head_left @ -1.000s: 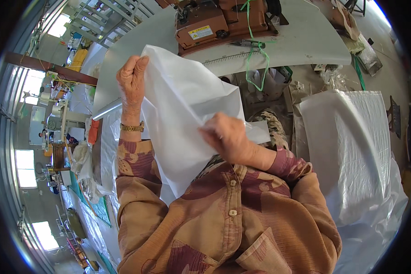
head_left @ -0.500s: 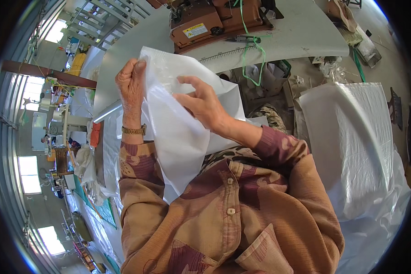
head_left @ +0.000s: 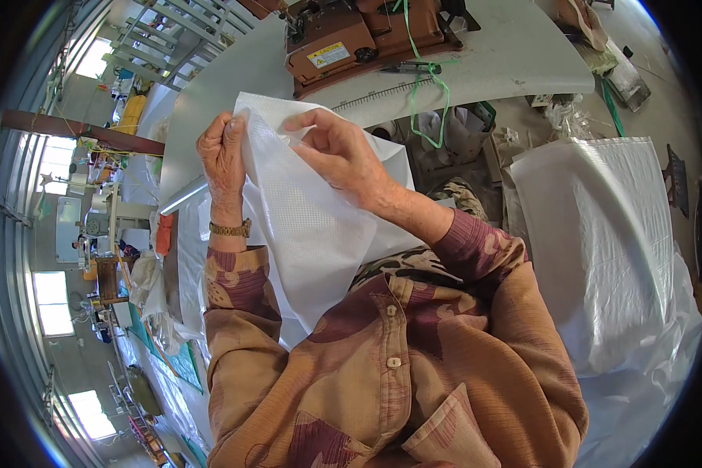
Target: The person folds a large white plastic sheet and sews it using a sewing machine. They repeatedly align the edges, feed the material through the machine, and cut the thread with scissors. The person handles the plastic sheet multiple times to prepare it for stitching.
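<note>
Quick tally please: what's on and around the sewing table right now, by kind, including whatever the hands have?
White woven sack held up in both hands: 1 (left hand, right hand)
Stack of white sacks at the person's right: 1
Brown sewing machine on the table: 1
Green cord hanging over the table edge: 1
Total: 4

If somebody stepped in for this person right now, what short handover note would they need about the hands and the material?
Left hand: closed on the top edge of the white woven bag, held up in front of the chest.
Right hand: fingers pinching the same top edge, close beside the left hand.
Nearby: the brown sewing machine sits on the grey table ahead; a stack of white bags lies to the right.
Done: bag lifted, both hands at its top edge.
Left: the bag is not yet at the machine.
</note>
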The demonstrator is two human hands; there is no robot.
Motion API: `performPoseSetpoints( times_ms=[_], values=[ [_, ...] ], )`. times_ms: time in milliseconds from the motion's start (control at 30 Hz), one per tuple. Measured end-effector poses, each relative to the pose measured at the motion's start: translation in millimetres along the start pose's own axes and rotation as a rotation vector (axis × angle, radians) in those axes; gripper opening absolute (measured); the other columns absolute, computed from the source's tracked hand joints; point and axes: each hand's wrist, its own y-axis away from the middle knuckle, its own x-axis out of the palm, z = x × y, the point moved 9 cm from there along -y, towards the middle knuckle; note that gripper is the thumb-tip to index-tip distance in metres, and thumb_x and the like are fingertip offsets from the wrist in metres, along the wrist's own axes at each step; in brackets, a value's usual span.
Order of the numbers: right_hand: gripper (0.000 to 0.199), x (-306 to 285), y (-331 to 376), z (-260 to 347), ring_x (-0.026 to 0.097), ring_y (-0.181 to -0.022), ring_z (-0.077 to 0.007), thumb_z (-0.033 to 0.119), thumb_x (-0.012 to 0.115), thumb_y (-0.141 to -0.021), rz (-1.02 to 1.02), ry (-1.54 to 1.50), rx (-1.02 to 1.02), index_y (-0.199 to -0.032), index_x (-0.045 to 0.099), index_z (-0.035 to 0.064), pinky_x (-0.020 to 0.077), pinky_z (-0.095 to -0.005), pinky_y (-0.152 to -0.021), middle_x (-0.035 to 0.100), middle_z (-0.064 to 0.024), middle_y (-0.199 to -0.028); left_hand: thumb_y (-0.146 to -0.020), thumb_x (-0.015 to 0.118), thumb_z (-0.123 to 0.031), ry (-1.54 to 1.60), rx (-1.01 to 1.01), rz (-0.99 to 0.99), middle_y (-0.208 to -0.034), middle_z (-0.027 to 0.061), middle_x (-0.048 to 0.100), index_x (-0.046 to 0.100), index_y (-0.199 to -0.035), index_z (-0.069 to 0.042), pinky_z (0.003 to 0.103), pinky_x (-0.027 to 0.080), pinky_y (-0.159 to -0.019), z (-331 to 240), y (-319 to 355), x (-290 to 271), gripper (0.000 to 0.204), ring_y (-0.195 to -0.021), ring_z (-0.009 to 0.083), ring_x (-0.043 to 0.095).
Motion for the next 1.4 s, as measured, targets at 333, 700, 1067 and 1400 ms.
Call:
performPoseSetpoints(
  times_ms=[333,700,1067,1400],
  values=[
    [0.019,10,-3,40,0.050,-0.048,-0.0196,0.016,0.069,-0.085,-0.153,0.370,-0.182,-0.083,0.062,-0.0018,0.0430,-0.0344,-0.051,0.053,-0.0108,-0.055,-0.097,0.057,-0.038,0.129,-0.077,-0.046,-0.067,0.0003,0.050,0.060,-0.086,0.005,0.029,0.037,-0.059,12,20,-4,0.044,-0.066,0.0089,0.042],
    [0.016,8,-3,62,0.064,-0.055,-0.0247,0.016,0.066,-0.087,-0.128,0.448,-0.292,-0.091,0.067,0.0007,0.0496,-0.0353,-0.054,0.066,-0.0154,-0.066,-0.098,0.046,-0.055,0.109,-0.181,-0.116,-0.069,0.0026,0.052,0.063,-0.090,0.002,0.031,0.043,-0.067,31,33,-4,0.061,-0.072,0.0127,0.049],
    [0.015,0,-13,74,0.066,-0.061,-0.0308,0.017,0.065,-0.087,-0.164,0.574,-0.350,-0.089,0.069,0.0027,0.0511,-0.0386,-0.057,0.067,-0.0148,-0.068,-0.090,0.062,-0.052,0.191,-0.046,0.135,-0.076,-0.0011,0.060,0.066,-0.093,0.002,0.024,0.043,-0.067,-17,19,24,0.055,-0.073,0.0070,0.051],
    [0.021,-16,-15,68,0.063,-0.055,-0.0227,0.019,0.066,-0.090,-0.200,0.570,-0.347,-0.100,0.063,0.0008,0.0487,-0.0334,-0.054,0.066,-0.0133,-0.067,-0.089,0.071,-0.027,0.213,-0.165,0.166,-0.067,-0.0061,0.054,0.065,-0.080,-0.001,0.020,0.036,-0.058,-14,16,31,0.028,-0.066,0.0033,0.043]
  ],
)
